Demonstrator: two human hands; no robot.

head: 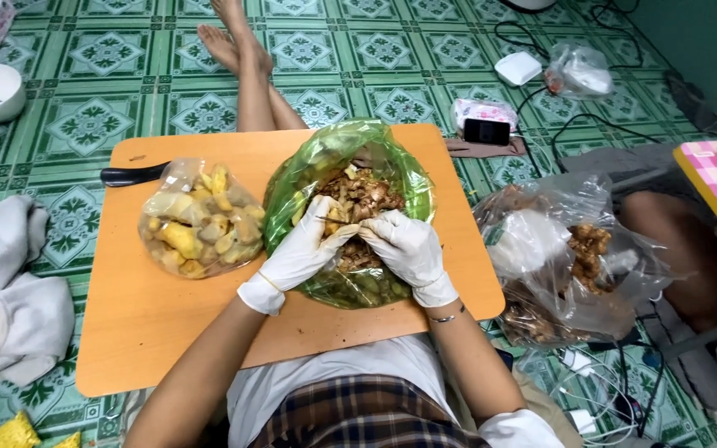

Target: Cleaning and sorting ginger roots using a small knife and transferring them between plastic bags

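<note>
Orange board [151,332] carries green bag [309,166]; gloved fingers [338,236] pinch its brown pieces [367,195].

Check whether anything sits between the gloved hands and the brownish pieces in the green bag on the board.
Nothing visible does. The left hand and right hand are already inside the open mouth of the green bag, both touching the brownish pieces. The clear bag of yellow pieces lies off to the left, apart from them.

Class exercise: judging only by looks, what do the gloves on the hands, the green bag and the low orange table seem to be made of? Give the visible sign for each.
Gloves on the left hand and right hand: probably thin latex or similar, white, matte, wrinkled.
Green bag: thin plastic film, translucent, glossy, creased.
Orange table: likely laminated board, smooth, even colour, rounded corners.
</note>
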